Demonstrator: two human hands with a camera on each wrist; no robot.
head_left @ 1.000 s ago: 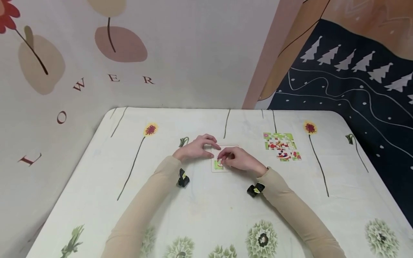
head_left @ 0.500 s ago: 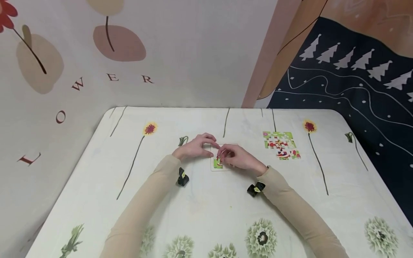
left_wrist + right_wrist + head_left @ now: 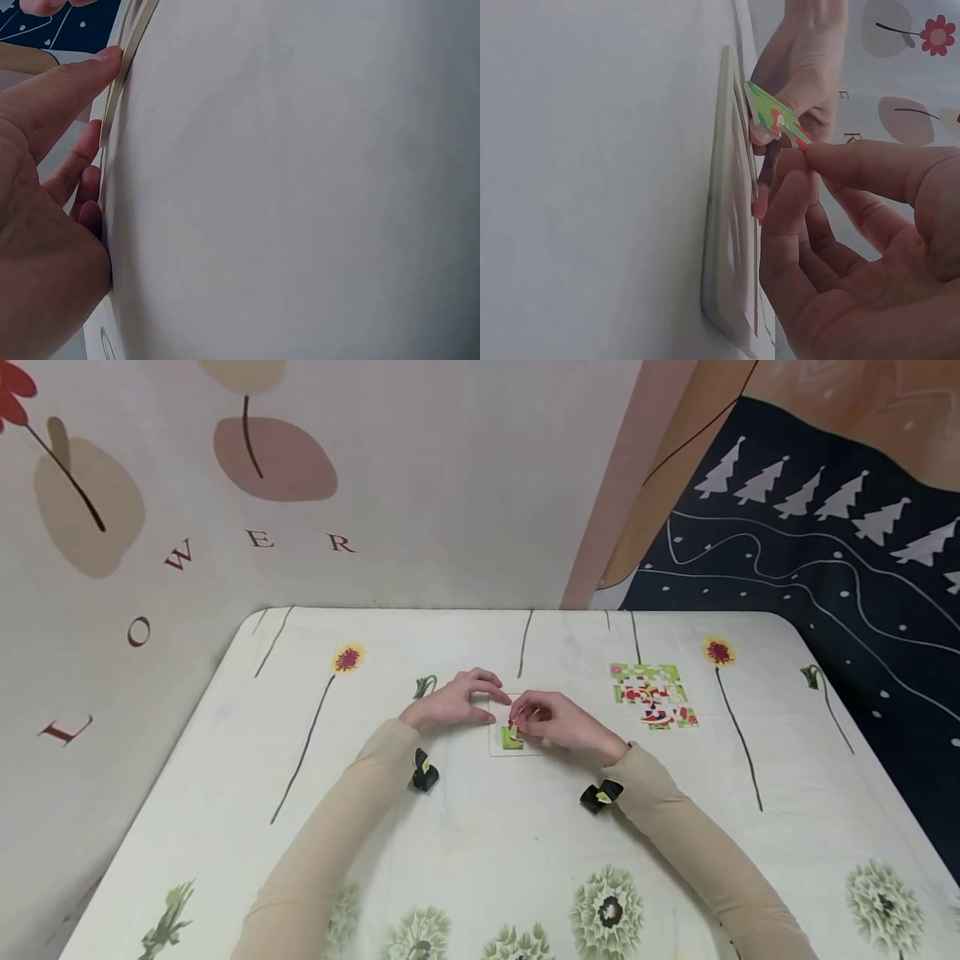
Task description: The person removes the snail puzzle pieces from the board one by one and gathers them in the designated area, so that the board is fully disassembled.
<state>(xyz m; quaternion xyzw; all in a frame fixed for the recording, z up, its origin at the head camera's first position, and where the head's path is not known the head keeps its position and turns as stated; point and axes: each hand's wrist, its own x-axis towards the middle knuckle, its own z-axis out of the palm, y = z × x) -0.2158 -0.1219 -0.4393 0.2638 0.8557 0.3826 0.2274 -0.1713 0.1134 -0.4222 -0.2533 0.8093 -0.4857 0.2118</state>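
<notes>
A thin, pale puzzle tray (image 3: 496, 748) lies flat on the table between my hands. My right hand (image 3: 561, 720) pinches a green puzzle piece (image 3: 769, 107) with red and white print between thumb and fingertip. In the right wrist view the puzzle piece is tilted, standing off the tray's surface. My left hand (image 3: 455, 702) rests at the tray's left side, its fingers and thumb fairly straight. The left wrist view has the thumb (image 3: 105, 60) against the tray's edge (image 3: 124, 71). My right hand covers part of the tray in the head view.
Several puzzle pieces (image 3: 652, 695) with green and red print lie in a loosely matched group to the right, beyond my right hand. A white, flower-printed cloth (image 3: 480, 843) covers the table. Patterned fabric walls (image 3: 450, 485) stand behind it.
My right hand has shifted slightly to the right with the puzzle piece, which now sits farther from the tray's left edge. The left hand has kept its place.
</notes>
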